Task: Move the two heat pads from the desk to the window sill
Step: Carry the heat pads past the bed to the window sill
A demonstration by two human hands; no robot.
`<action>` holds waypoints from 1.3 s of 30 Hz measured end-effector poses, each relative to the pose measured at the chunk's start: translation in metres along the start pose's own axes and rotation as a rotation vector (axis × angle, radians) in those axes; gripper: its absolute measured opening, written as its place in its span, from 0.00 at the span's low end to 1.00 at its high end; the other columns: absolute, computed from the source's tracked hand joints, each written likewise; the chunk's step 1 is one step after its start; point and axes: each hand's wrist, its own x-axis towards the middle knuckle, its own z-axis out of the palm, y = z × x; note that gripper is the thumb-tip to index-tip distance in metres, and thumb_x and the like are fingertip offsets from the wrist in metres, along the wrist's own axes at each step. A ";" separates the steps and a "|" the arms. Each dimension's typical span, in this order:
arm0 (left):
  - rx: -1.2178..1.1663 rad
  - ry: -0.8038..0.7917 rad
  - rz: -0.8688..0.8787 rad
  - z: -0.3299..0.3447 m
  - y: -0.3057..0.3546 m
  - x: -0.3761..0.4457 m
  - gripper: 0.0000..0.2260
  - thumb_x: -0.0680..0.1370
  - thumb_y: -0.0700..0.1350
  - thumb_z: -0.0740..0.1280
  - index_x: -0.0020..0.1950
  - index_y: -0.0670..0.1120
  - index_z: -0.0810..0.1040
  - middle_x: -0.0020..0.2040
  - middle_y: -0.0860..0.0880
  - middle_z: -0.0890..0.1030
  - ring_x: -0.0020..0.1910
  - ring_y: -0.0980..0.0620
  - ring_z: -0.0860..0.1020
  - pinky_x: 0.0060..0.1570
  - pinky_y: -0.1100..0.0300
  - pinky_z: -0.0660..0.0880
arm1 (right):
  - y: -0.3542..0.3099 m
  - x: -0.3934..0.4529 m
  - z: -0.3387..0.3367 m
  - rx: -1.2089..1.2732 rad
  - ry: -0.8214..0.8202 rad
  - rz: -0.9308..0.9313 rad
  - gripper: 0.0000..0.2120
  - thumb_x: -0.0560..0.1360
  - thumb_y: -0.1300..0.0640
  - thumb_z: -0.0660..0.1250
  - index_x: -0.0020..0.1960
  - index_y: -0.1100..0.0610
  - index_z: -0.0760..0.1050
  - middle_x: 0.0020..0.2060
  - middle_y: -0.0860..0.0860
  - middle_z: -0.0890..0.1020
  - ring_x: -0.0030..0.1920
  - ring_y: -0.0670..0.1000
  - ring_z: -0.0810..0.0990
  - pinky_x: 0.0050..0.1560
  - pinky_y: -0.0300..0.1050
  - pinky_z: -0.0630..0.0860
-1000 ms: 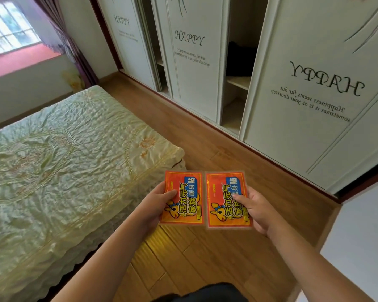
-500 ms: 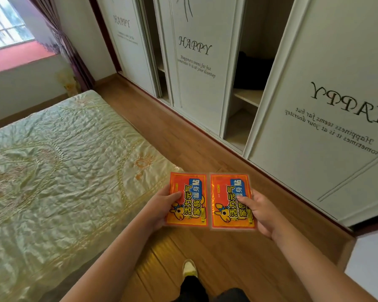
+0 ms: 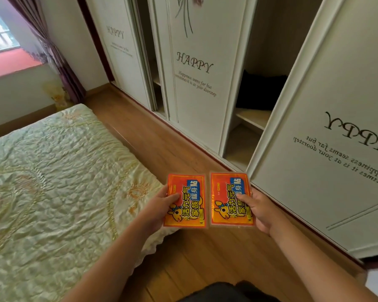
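Two orange heat pad packets with blue labels and a cartoon deer are held flat, side by side, over the wooden floor. My left hand grips the left heat pad at its left edge, thumb on top. My right hand grips the right heat pad at its right edge, thumb on top. The packets nearly touch along their inner edges. The red window sill lies far off at the upper left, under a barred window.
A bed with a pale green quilt fills the left. White sliding wardrobe doors line the right, some standing open on shelves. A strip of wooden floor runs between bed and wardrobe towards a purple curtain beside the window.
The view has moved forward along the floor strip towards the window end. The wardrobe doors look nearer and larger. Both hands keep the same hold on the packets.
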 end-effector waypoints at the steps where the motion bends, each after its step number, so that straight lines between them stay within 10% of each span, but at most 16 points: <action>1: 0.001 0.006 0.001 0.001 0.003 0.011 0.11 0.81 0.40 0.63 0.61 0.50 0.77 0.49 0.42 0.87 0.46 0.42 0.86 0.42 0.45 0.83 | -0.005 0.011 -0.001 0.002 0.000 0.005 0.12 0.77 0.60 0.66 0.60 0.56 0.74 0.47 0.58 0.87 0.46 0.58 0.87 0.40 0.54 0.83; 22: -0.118 0.210 0.088 0.057 0.144 0.221 0.11 0.80 0.38 0.63 0.59 0.51 0.78 0.47 0.44 0.88 0.43 0.44 0.86 0.35 0.50 0.82 | -0.165 0.266 -0.049 -0.057 -0.197 0.085 0.15 0.78 0.62 0.66 0.64 0.55 0.72 0.47 0.58 0.87 0.46 0.59 0.86 0.42 0.56 0.83; 39: -0.251 0.306 0.113 -0.088 0.231 0.348 0.11 0.80 0.38 0.63 0.60 0.51 0.77 0.49 0.42 0.87 0.46 0.41 0.86 0.38 0.48 0.83 | -0.254 0.448 0.104 -0.209 -0.357 0.098 0.12 0.78 0.63 0.64 0.61 0.58 0.73 0.51 0.62 0.85 0.47 0.60 0.86 0.42 0.55 0.84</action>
